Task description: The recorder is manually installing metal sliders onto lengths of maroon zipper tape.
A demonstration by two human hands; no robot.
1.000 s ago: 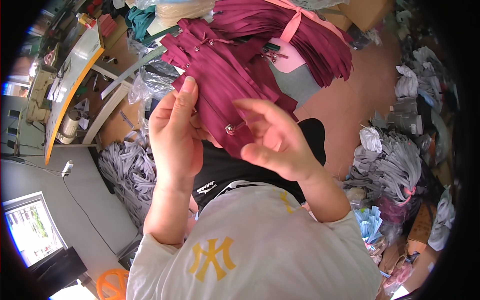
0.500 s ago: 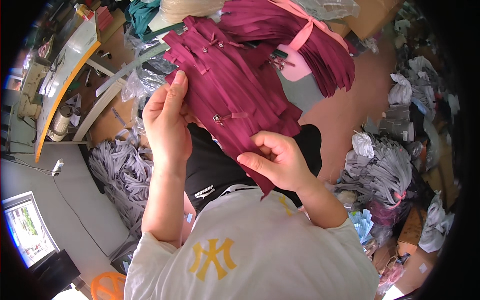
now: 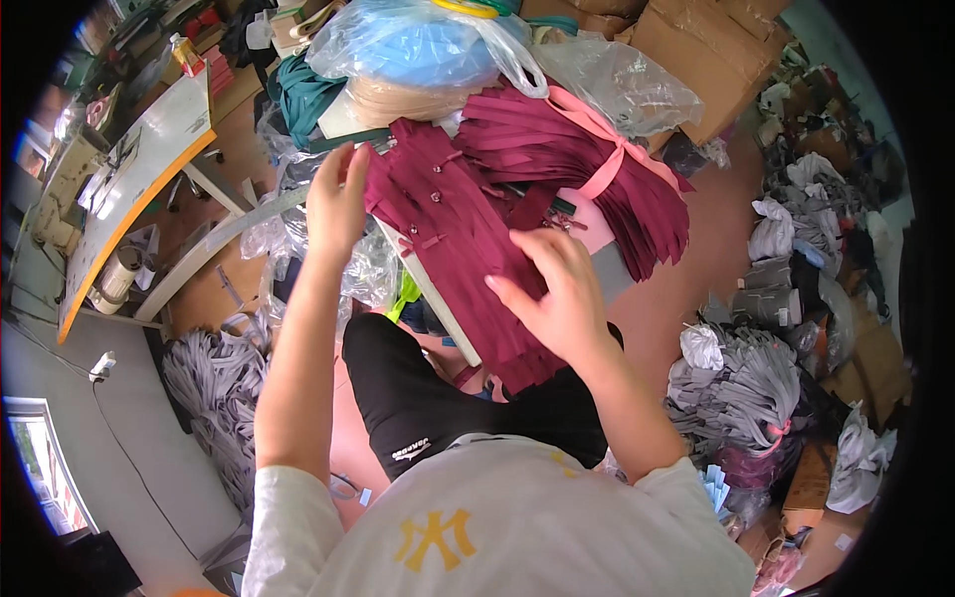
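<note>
A layer of maroon zippers [image 3: 453, 229] with metal sliders lies on a light-edged work surface [image 3: 438, 308] in front of me, its lower ends hanging over the near edge. My left hand [image 3: 338, 204] is at the far left corner of these zippers, thumb and fingers apart, gripping nothing visible. Over their right side, my right hand [image 3: 562, 294] is spread with nothing between thumb and fingers. Whether its fingertips touch the zippers I cannot tell. Behind to the right rests a thick maroon zipper bundle [image 3: 647, 214], tied with a pink strip [image 3: 607, 174].
Clear plastic bags [image 3: 617, 85] and a cardboard box [image 3: 701, 65] stand at the back. Grey zipper piles lie on the floor at left [image 3: 214, 398] and right [image 3: 741, 383]. A sewing table [image 3: 149, 159] with an orange edge stands on the left.
The maroon zippers, held up in both hands before, have been laid on the work surface and let go. Both hands have opened. My head view has shifted, showing more of the back.
</note>
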